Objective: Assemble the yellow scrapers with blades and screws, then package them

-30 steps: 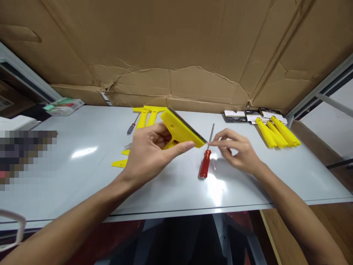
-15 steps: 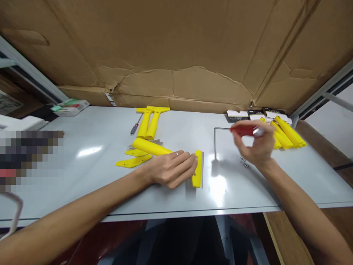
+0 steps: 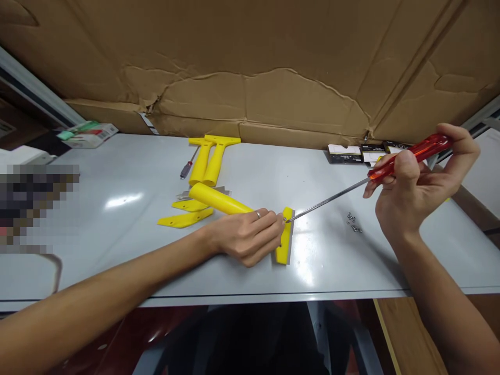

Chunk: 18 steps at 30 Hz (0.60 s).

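Note:
My left hand [image 3: 250, 237] is closed round a yellow scraper [image 3: 221, 199], whose head with a metal blade points right, just above the table. A screw shows near the fingertips on the head. In my right hand [image 3: 417, 192] is a red-handled screwdriver [image 3: 330, 199], its shaft slanting down left and its tip at the upper screw of the scraper head. Left of the scraper lie yellow clamp plates [image 3: 185, 217] and loose blades [image 3: 222, 189]. Several small screws [image 3: 353, 223] are scattered on the table below my right hand.
Two yellow scraper handles [image 3: 213, 161] and a small grey screwdriver [image 3: 186, 170] lie further back. Black-and-white blade boxes [image 3: 344, 154] stand at the back right, against the cardboard [image 3: 281, 133]. A small carton [image 3: 91, 136] sits at the back left.
My right hand has swung the screwdriver round so that its tip has come down onto the scraper head. My left hand keeps its hold on the scraper. The view has shifted slightly.

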Each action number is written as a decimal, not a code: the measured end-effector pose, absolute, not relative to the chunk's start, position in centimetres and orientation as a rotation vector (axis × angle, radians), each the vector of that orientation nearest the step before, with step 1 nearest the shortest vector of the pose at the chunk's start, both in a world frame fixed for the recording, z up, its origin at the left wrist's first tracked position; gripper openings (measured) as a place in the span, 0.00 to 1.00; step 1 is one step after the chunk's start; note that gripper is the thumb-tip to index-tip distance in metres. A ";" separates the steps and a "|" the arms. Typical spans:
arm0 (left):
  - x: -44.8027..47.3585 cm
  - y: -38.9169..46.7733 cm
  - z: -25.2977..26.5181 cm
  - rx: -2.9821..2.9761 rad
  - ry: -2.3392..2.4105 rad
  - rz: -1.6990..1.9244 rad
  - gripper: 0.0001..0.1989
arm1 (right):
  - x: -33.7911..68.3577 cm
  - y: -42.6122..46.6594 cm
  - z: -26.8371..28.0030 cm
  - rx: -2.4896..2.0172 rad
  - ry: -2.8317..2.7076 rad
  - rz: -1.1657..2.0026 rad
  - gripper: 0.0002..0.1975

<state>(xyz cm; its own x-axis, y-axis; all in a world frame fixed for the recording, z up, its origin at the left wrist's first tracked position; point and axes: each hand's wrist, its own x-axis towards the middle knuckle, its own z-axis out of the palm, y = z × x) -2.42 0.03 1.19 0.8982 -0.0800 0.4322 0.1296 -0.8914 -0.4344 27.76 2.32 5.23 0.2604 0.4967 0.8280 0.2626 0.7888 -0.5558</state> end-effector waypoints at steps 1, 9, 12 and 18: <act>-2.4 0.0 1.2 -2.591 -0.039 -0.589 0.13 | 27.6 2.3 5.2 -0.688 -1.326 0.176 0.19; -2.2 0.1 1.3 -2.489 -0.014 -0.607 0.14 | 27.1 1.9 5.4 -0.673 -1.290 0.211 0.21; -2.0 0.0 1.4 -2.373 0.060 -0.646 0.13 | 27.5 2.1 5.0 -0.661 -1.300 0.194 0.21; -1.8 0.1 1.4 -2.358 0.077 -0.708 0.11 | 26.9 1.4 7.3 -0.653 -1.384 -0.011 0.26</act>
